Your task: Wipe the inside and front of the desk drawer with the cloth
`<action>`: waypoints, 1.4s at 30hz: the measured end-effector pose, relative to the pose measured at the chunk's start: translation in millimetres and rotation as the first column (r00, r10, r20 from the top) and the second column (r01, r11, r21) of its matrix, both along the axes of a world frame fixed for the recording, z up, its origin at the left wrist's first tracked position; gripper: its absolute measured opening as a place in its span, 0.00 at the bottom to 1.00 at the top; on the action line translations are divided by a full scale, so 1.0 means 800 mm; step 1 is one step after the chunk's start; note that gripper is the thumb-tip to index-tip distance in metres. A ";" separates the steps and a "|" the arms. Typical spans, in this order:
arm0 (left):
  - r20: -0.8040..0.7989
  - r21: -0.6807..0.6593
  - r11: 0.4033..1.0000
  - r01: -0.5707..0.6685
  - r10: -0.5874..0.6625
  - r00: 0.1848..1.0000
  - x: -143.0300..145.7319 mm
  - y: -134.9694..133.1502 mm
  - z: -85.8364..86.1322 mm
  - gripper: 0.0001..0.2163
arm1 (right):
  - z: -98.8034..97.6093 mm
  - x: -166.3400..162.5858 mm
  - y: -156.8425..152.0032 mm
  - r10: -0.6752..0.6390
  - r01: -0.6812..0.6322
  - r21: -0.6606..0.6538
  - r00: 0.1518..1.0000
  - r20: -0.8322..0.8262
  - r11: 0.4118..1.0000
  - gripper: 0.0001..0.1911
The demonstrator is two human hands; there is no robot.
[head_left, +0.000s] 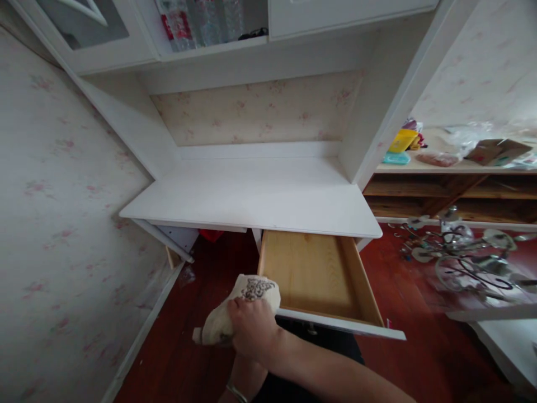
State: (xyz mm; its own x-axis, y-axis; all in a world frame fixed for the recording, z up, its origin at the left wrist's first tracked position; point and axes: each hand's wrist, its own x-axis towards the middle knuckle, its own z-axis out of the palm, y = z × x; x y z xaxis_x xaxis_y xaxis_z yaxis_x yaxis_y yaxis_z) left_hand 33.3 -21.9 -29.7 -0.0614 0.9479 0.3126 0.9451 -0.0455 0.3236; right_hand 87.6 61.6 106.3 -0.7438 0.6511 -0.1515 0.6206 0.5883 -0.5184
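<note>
A cream cloth (224, 319) with a dark printed pattern is bunched up near the front left corner of a pulled-out drawer (319, 268). My right hand (254, 330) lies over it from above, its fingers curled and closed on the fabric. Below that, my left hand (248, 370) shows only at the wrist, with a bracelet on it. Its fingers are hidden behind the right hand and the cloth. The drawer has a bare wooden bottom and a white front with a small knob. It juts out from under a white desk (260, 190).
Shelves above the desk hold plastic bottles (205, 22). A chandelier (474, 257) with metal arms lies on the red floor at right. Behind it, a low wooden shelf (419, 187) carries a yellow container (401, 140) and a cardboard box (497, 151). A papered wall (62, 224) stands at left.
</note>
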 end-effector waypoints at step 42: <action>0.477 -0.477 0.835 0.277 -0.019 0.879 -0.011 0.335 0.016 0.26 | -0.183 0.274 0.150 -0.825 -0.194 -0.977 -0.536 0.179 -0.086 0.13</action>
